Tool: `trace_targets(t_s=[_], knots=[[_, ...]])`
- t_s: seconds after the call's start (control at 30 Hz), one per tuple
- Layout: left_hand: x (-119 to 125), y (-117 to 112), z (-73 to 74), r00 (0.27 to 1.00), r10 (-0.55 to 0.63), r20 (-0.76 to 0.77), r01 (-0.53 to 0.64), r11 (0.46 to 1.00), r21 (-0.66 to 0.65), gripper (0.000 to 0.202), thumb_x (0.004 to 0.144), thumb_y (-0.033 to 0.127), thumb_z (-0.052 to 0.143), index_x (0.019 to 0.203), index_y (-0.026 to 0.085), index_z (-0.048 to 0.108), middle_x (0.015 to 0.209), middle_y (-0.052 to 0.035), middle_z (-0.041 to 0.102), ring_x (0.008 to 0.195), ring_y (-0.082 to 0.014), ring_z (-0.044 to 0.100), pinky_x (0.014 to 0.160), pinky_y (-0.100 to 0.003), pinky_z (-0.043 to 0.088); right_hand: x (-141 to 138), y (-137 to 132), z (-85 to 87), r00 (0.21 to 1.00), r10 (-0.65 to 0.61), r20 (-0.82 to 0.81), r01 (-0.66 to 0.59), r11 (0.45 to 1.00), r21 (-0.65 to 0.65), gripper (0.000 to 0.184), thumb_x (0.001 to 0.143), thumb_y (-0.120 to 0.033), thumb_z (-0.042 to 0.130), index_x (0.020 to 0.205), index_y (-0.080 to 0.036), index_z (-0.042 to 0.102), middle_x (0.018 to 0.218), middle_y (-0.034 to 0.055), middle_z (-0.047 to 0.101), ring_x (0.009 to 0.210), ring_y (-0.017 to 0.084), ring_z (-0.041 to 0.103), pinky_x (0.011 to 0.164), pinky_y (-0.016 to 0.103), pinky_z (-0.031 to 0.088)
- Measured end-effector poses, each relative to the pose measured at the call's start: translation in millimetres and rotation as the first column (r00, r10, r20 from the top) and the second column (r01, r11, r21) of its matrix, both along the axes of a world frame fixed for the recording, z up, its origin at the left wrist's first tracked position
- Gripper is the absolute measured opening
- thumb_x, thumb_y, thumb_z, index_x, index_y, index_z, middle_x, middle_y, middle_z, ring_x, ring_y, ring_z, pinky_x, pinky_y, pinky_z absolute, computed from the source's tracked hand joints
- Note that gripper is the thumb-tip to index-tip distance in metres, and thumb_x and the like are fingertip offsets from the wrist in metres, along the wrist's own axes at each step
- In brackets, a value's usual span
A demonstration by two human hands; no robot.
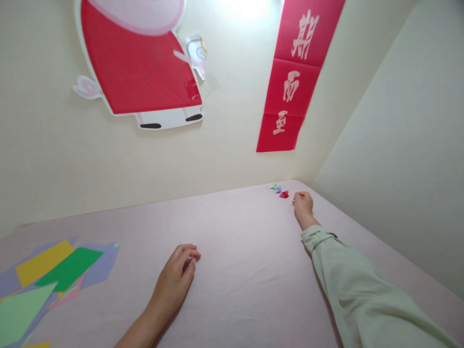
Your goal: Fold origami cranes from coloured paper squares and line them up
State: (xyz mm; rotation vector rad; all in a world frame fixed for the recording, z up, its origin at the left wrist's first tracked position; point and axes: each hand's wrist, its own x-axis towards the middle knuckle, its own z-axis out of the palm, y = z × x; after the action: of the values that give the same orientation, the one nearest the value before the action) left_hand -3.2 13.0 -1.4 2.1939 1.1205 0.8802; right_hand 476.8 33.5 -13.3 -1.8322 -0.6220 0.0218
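Observation:
My right hand point(303, 205) reaches to the far right corner of the bed-like surface, its fingers curled closed; whatever they may hold is hidden. Just left of it lies a small red folded-paper piece point(284, 195), apart from the hand. Beyond that are a purple folded-paper piece point(278, 190) and a light green folded-paper piece point(274, 186), close together. Nearer to me, my left hand point(180, 265) rests on the sheet with fingers loosely bent. A gap shows between thumb and forefinger, and nothing is in it.
Sheets of coloured paper, among them a green sheet point(68, 268), a yellow sheet point(43, 261) and a light green sheet point(25, 309), overlap at the left. The pinkish sheet point(232, 227) meets a wall bearing a red banner point(290, 101) and a cartoon cutout point(141, 72).

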Motion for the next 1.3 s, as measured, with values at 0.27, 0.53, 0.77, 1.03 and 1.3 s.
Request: trace_targets(t_s=[0.27, 0.53, 0.77, 1.03, 1.3], knots=[[0.2, 0.9, -0.5, 1.0, -0.005, 0.002, 0.005, 1.0, 0.001, 0.02, 0.084, 0.024, 0.044, 0.084, 0.022, 0.064, 0.105, -0.0069, 0.061, 0.101, -0.0215, 0.06, 0.085, -0.036, 0.052, -29.3, -17.9, 14.9, 0.967, 0.155, -0.203, -0.131, 0.983, 0.127, 0.018, 0.066, -0.037, 0.053, 0.074, -0.021, 0.048, 0.053, -0.007, 0.046, 0.045, 0.01, 0.046, 0.047, 0.022, 0.044], [6.0, -3.2, 4.9, 0.999, -0.004, 0.034, 0.005, 1.0, -0.024, 0.021, 0.083, 0.016, 0.042, 0.083, 0.021, 0.063, 0.104, -0.0066, 0.06, 0.101, -0.0208, 0.059, 0.088, -0.036, 0.049, -160.8, -41.3, 52.8, 0.694, 0.666, -0.275, -0.701, 0.711, -0.046, 0.011, 0.065, -0.027, 0.061, 0.072, -0.018, 0.062, 0.061, -0.0017, 0.061, 0.049, 0.01, 0.051, 0.049, 0.022, 0.041], [10.8, -12.0, 7.7, 0.996, 0.01, 0.086, -0.004, 0.998, -0.067, 0.024, 0.077, 0.005, 0.045, 0.084, 0.019, 0.062, 0.1, -0.0056, 0.06, 0.097, -0.0178, 0.056, 0.089, -0.032, 0.047, -303.7, -85.5, 60.3, 0.146, 0.988, -0.042, -0.908, 0.117, -0.402, 0.017, 0.087, -0.024, 0.047, 0.099, -0.024, 0.059, 0.09, 0.0027, 0.066, 0.071, 0.016, 0.058, 0.067, 0.028, 0.044], [8.2, -13.2, 0.5, 0.994, 0.034, 0.108, -0.03, 0.999, -0.039, 0.026, 0.079, 0.003, 0.043, 0.088, 0.019, 0.061, 0.099, -0.0057, 0.059, 0.097, -0.0177, 0.055, 0.089, -0.032, 0.046, -321.1, -80.6, 24.2, 0.208, 0.978, 0.011, -0.921, 0.199, -0.334, 0.013, 0.092, -0.031, 0.041, 0.092, -0.025, 0.053, 0.082, 0.002, 0.065, 0.07, 0.019, 0.06, 0.067, 0.03, 0.045], [-67.2, 18.0, 18.5, 0.876, 0.43, -0.218, -0.42, 0.903, 0.091, 0.016, 0.081, 0.013, 0.055, 0.091, 0.02, 0.064, 0.095, -0.0045, 0.063, 0.091, -0.0172, 0.06, 0.087, -0.03, 0.047, -320.2, -78.4, 28.5, 0.156, 0.988, 0.003, -0.916, 0.146, -0.375, 0.017, 0.089, -0.028, 0.042, 0.088, -0.024, 0.059, 0.078, 0.002, 0.065, 0.072, 0.019, 0.06, 0.068, 0.03, 0.043]])
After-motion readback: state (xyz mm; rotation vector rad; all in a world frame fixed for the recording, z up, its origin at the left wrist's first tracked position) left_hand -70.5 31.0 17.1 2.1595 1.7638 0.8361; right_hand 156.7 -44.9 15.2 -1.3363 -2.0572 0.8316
